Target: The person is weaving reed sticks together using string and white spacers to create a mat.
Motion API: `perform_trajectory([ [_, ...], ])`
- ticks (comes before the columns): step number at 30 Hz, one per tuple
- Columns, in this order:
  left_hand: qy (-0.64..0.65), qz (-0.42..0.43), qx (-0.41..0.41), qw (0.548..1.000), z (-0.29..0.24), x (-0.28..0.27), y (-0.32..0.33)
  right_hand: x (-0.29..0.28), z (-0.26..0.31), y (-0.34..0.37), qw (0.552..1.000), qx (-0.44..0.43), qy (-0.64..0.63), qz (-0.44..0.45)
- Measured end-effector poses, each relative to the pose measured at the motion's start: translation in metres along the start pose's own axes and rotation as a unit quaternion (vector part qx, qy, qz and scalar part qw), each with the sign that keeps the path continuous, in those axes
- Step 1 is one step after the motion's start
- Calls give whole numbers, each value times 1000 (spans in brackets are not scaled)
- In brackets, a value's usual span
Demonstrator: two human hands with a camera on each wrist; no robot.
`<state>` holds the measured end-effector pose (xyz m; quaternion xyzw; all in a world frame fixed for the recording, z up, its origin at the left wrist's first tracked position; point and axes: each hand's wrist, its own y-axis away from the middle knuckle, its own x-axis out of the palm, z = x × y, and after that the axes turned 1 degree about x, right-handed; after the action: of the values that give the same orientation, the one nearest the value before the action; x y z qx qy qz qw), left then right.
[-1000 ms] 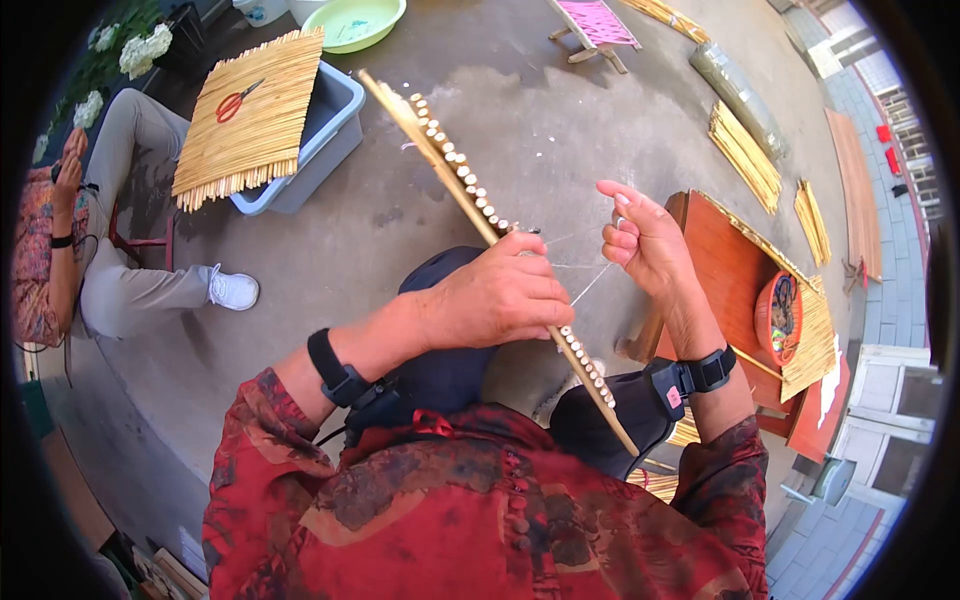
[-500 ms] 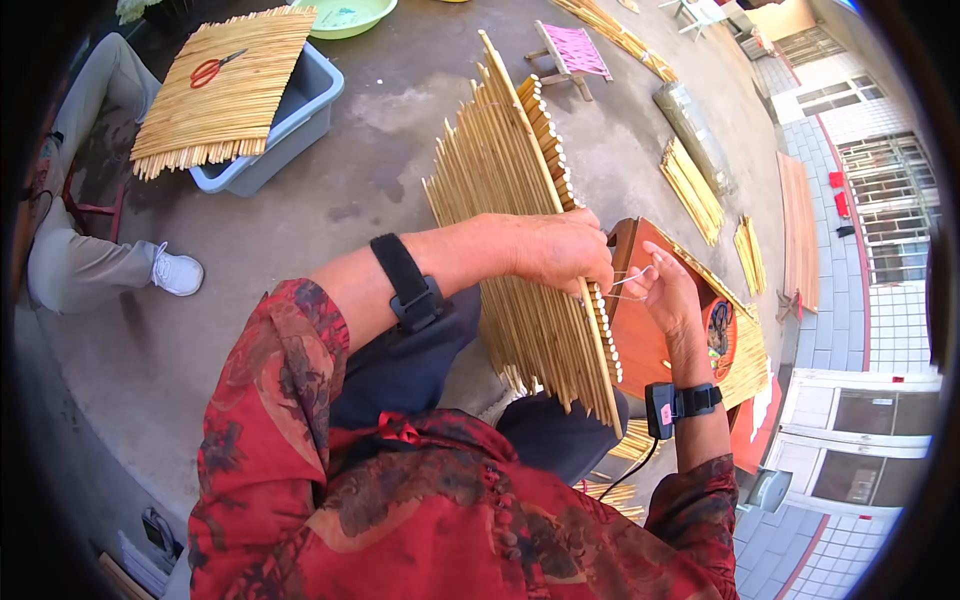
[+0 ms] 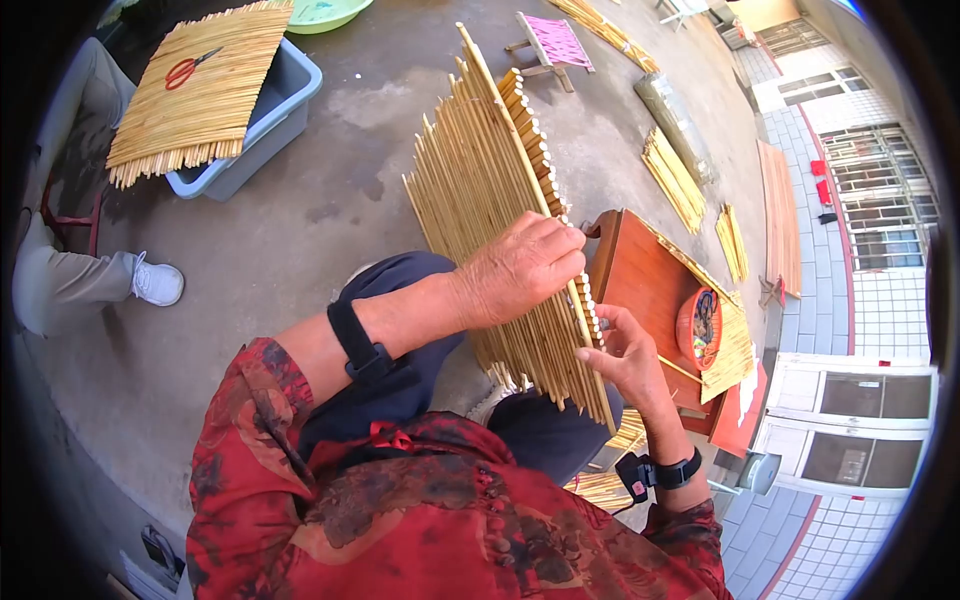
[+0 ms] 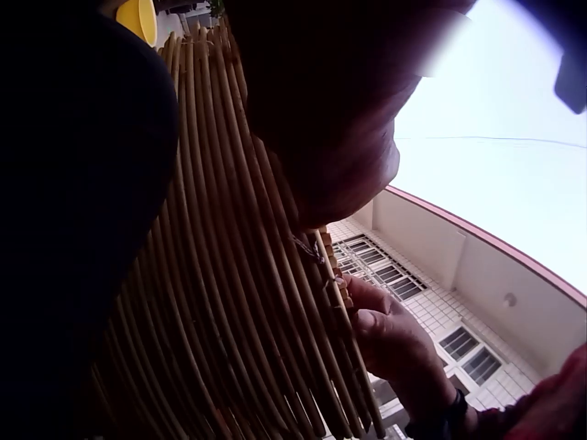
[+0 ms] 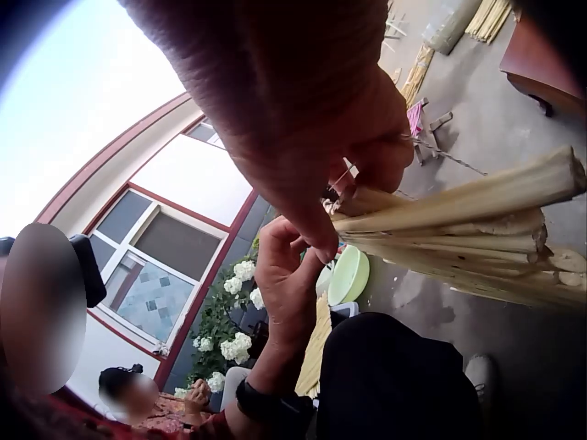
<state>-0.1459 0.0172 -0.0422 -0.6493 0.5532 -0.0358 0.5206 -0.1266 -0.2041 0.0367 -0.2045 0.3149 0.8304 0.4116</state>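
A mat of thin straw-coloured stalks [image 3: 480,190] stands tilted over the knees in the head view, a long stalk along its edge and short cut ends beside it. My left hand [image 3: 525,268] grips this edge near the middle, fingers curled. Lower down, my right hand [image 3: 630,362] holds the same edge between thumb and fingers; its fingertips are partly hidden. In the left wrist view, a knotted thread [image 4: 310,249] crosses the stalks [image 4: 220,202] near the right hand [image 4: 399,339]. Thin thread [image 5: 449,158] runs beside the right hand [image 5: 312,119] in the right wrist view.
Left, red-handled scissors [image 3: 181,74] lie on another stalk mat [image 3: 200,110] over a blue tub [image 3: 262,145]; a seated person's shoe [image 3: 158,280] is near. Right stands a wooden table [image 3: 635,265] with an orange basket [image 3: 685,330]. A pink-topped stool [image 3: 556,42] and stalk bundles [image 3: 672,180] lie beyond.
My right hand has come from the right, where thread stretched between the hands, to the mat's edge. The left hand stays on the edge. The mat has turned, showing its broad face.
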Motion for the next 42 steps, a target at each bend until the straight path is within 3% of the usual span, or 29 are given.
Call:
perform_trajectory([
  [1, 0, 2, -2, 1000, -4, -2, 2, 4, -7, -1, 998, -43, 36, -8],
  [3, 4, -100, 27, 995, -10, -5, 2, 3, -11, -5, 998, -45, 41, -14],
  [4, 4, -101, 27, 994, -14, -6, 7, 3, -13, -6, 998, -44, 45, -23],
  [6, 48, -25, -101, 993, -22, -4, 17, 1, -18, -7, 998, -37, 38, -31],
  [8, 90, -41, -132, 986, -22, 7, 21, -2, -17, -9, 996, -16, -84, -32],
  [10, 257, -47, -236, 936, -31, 17, 17, -6, -22, -8, 997, -9, -67, -30],
  [12, 288, -34, -266, 919, -40, 26, 8, -5, -23, -8, 997, -21, -69, -34],
  [14, 341, -75, -347, 871, -43, 35, 5, -2, -18, -10, 996, -13, -82, -36],
  [16, 293, -93, -318, 897, -43, 42, 10, 0, -18, -12, 995, -11, -89, -37],
  [19, 215, -53, -293, 930, -39, 45, 13, 9, -8, -16, 994, -20, -95, -44],
  [22, 293, -86, -313, 900, -34, 45, 13, 12, -2, -15, 993, -15, -112, -35],
  [24, 401, -58, -378, 832, -32, 43, 14, 15, -2, -11, 991, -28, -123, -40],
  [27, 402, -68, -398, 822, -31, 41, 11, 14, -5, -8, 990, -9, -131, -42],
  [32, 354, -42, -370, 858, -34, 39, 1, 16, -12, -8, 988, -27, -144, -45],
  [34, 303, -34, -289, 907, -31, 40, 2, 15, -13, -8, 992, -23, -114, -51],
  [37, 354, -40, -320, 878, -28, 35, 2, 14, -17, -9, 993, -35, -96, -53],
  [42, 358, -44, -314, 878, -24, 37, 7, 8, -11, -5, 996, 15, -84, -26],
])
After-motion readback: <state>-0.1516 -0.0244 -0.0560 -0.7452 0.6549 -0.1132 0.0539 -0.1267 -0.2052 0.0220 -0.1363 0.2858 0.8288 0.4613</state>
